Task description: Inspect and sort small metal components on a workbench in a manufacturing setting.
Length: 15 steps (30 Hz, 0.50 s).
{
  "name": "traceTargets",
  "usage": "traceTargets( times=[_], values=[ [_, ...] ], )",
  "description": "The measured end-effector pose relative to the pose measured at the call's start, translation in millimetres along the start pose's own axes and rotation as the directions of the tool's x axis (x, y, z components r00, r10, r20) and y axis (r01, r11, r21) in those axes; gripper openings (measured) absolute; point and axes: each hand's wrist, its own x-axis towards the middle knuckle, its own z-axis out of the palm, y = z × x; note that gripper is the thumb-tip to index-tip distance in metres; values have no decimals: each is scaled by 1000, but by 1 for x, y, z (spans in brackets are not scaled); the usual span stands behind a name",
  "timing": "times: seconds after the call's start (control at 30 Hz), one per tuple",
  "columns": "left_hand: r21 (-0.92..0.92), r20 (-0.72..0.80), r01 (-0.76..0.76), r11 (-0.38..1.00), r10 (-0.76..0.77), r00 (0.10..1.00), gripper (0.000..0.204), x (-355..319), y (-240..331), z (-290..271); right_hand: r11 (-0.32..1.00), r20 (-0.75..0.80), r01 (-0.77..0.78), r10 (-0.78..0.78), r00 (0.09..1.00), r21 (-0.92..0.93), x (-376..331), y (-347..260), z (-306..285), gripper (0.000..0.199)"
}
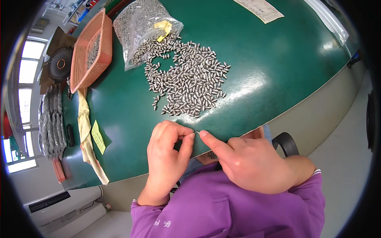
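Observation:
Close to the table's front edge, my left hand [168, 148] is closed in a pinch, thumb against forefinger, on a tiny metal piece [196, 131]. Its exact kind is too small to make out. My right hand [250, 162] reaches in from the right, forefinger stretched to the same piece and the other fingers curled; its thumb is hidden under the hand. Just beyond both hands spreads a pile of small silvery metal parts [194, 79], pointed and ringed. A clear plastic bag [135, 23] full of similar parts lies behind the pile, with a yellow scrap [163, 28] on it.
On the left, a pink perforated basket [104, 59] holds more metal parts, near a cream cloth strip [84, 123] and a yellow note [98, 137]. Filled bags [51, 123] and a black fan [60, 64] stand farther left. A printed paper slip [262, 10] lies on the green table [278, 51].

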Motion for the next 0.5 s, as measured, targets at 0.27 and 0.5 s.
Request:
traceTargets(
  times=[0.27,0.5],
  values=[
    [-46,143,-86,995,91,986,17,-3,6,-15,977,-73,-130,144,987,172,-12,4,4,58],
    [250,-149,-52,967,92,984,15,17,-12,-2,977,-83,-126,143,986,174,-11,7,2,56]
  ],
)
